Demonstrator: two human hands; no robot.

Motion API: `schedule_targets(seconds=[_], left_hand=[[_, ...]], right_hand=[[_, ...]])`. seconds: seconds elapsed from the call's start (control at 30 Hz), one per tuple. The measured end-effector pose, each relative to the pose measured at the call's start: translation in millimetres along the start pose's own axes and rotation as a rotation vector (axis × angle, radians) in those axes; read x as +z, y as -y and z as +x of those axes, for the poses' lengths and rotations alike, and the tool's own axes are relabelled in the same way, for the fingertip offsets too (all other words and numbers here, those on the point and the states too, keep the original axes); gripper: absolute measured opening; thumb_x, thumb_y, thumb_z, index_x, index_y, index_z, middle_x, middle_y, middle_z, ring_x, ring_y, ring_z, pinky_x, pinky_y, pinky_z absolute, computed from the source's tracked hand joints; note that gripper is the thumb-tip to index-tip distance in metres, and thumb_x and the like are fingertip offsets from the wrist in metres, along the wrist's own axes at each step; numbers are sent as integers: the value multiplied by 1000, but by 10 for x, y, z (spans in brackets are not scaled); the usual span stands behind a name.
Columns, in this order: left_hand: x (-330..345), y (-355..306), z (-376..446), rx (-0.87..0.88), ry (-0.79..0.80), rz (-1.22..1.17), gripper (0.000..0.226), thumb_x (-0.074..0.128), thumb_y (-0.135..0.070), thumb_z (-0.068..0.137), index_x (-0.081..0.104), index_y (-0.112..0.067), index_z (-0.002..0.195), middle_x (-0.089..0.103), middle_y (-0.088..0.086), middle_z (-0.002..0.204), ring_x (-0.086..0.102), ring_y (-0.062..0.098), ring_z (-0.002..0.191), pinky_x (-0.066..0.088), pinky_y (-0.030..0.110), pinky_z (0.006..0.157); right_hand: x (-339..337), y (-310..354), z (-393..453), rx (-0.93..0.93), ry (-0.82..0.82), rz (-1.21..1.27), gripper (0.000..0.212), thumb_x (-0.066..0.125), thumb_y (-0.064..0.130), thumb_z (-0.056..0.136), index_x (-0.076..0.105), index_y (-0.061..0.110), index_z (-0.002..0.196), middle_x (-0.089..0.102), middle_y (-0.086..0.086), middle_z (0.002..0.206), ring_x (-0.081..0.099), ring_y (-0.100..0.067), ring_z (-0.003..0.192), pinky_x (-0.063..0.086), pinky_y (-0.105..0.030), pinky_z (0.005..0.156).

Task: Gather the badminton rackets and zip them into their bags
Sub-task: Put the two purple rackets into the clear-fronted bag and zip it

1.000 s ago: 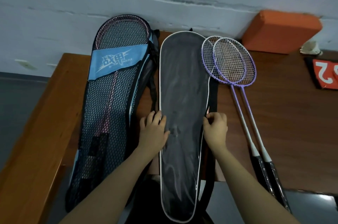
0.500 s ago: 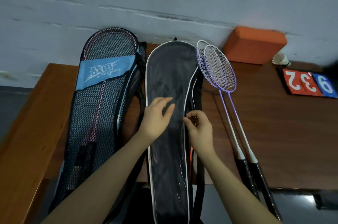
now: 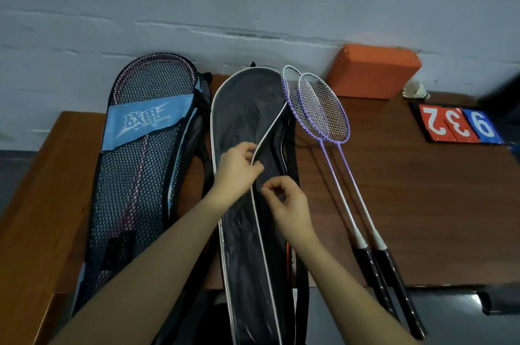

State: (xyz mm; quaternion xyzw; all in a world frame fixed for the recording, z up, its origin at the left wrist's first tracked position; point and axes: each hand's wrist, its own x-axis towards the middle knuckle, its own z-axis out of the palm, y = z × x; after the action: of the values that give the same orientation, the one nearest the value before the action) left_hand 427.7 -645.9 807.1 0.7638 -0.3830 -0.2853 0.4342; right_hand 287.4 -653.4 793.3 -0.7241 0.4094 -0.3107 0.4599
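Left hand's [image 3: 235,168] grip on black bag's [image 3: 242,119] flap.

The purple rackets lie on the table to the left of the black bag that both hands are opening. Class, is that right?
Not quite. The head view shows the purple rackets to the right of the black bag, on the table. Both hands, left and right, are at its flap.

Your view cuts off the black bag [image 3: 247,246] at the bottom edge; whatever your right hand [image 3: 289,206] pinches is indiscernible.
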Motion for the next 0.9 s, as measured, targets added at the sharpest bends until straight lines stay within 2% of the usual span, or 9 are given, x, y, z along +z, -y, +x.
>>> schedule_targets(seconds=[0.07,0.17,0.3,0.4,0.47,0.6,0.67,0.8,0.9], left_hand=[[-67,66,-56,-46,-60,-93,28,66,-8,75,63,-22,98,68,-10,82,65,5,72,53,24,72],[-153,157,-163,-70,-121,-227,29,68,-7,76,61,-31,92,65,-13,79,63,4,66,51,22,69],[-222,256,-290,-35,-155,-286,27,69,-7,79,66,-20,102,66,-11,83,63,1,67,54,24,74],[-251,289,-325,-14,-163,-290,29,69,-9,80,65,-13,109,69,-3,87,66,6,74,53,24,78],[-243,301,-334,18,-173,-244,30,69,-9,80,66,-12,109,70,1,89,65,6,74,53,23,78],[-174,257,-310,80,-139,-126,34,65,-9,80,63,-12,114,68,2,92,63,6,74,55,25,77],[-125,210,-281,115,-117,-16,35,63,-10,81,61,-12,116,64,3,94,62,11,76,54,32,78],[-63,138,-220,172,-22,206,44,60,-19,84,51,-14,127,55,5,107,59,21,89,50,41,82],[-35,99,-172,185,117,375,58,61,-25,83,37,-19,135,45,3,116,58,24,95,51,44,80]], right_hand=[[-52,-103,41,40,-58,3,10,65,6,84,61,13,90,60,-7,89,56,-9,80,43,-14,75],[-126,-405,89,220,-119,-175,23,66,14,84,58,9,106,58,-9,102,56,-18,91,42,-24,85],[-74,-686,87,430,-21,-318,39,67,23,83,52,11,117,57,-9,113,56,-27,103,41,-47,96],[19,-736,89,446,-28,-373,37,66,17,82,50,10,115,63,-10,107,59,-30,100,44,-44,91],[56,-714,101,437,-87,-305,30,64,10,82,52,9,110,65,-9,99,61,-29,95,47,-34,84],[110,-516,103,296,-124,-92,22,65,4,81,56,17,96,61,11,84,58,-2,79,40,-4,67],[98,-408,109,255,-135,-8,23,67,2,80,59,20,93,62,11,82,58,3,76,43,-5,70],[24,-231,168,223,-138,143,22,67,1,80,63,10,100,68,-7,89,62,-16,81,50,-26,78],[-25,-137,222,161,-130,192,23,66,-1,80,63,12,99,67,0,86,60,-6,75,50,-19,73]])
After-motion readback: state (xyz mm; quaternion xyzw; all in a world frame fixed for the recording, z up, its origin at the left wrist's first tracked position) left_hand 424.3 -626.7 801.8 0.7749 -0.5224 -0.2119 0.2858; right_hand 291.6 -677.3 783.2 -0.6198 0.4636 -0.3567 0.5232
